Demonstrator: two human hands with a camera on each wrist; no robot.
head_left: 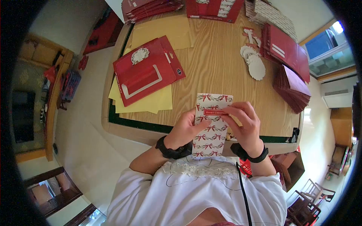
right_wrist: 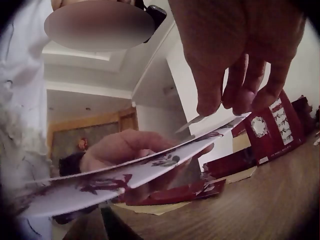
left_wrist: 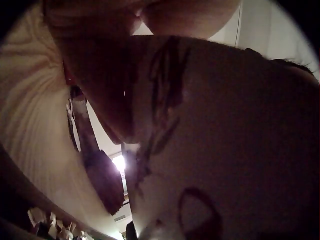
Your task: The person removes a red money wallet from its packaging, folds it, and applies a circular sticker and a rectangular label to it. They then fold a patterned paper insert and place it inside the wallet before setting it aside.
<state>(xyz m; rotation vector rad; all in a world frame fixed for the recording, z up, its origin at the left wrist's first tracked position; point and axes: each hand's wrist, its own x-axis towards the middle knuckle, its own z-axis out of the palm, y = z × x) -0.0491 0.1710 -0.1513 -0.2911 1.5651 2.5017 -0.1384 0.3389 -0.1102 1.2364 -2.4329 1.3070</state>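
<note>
A pale floor (head_left: 83, 124) and wooden furniture (head_left: 49, 60) fill the left of the head view, beside a wood-grain worktop (head_left: 215, 71) whose near edge carries a dark green strip (head_left: 135, 124). At the worktop's upper left, a red card folder (head_left: 145, 71) lies on yellow sheets (head_left: 151, 103) that reach almost to that edge.

At lower centre, the patterned card (head_left: 211, 133), white with red bows, is held up off the wood above the near edge, close to the person's chest. The left hand (head_left: 185, 130) grips its left side, thumb on top and fingers (head_left: 200, 122) curled round it. The right hand (head_left: 246, 124) has its fingers (head_left: 232, 113) pinched on the red label (head_left: 213, 112) lying across the card's upper half.

The right wrist view shows the card (right_wrist: 150, 167) well clear of the wood, with bare worktop open in front of it. The left wrist view is too dark and close to read.

To the right of the bare centre, white round tags (head_left: 254, 64) lie near a dark red stack (head_left: 292, 88) at the far-right edge. A window (head_left: 332, 49) sits at upper right, and chairs (head_left: 309, 203) at lower right.
</note>
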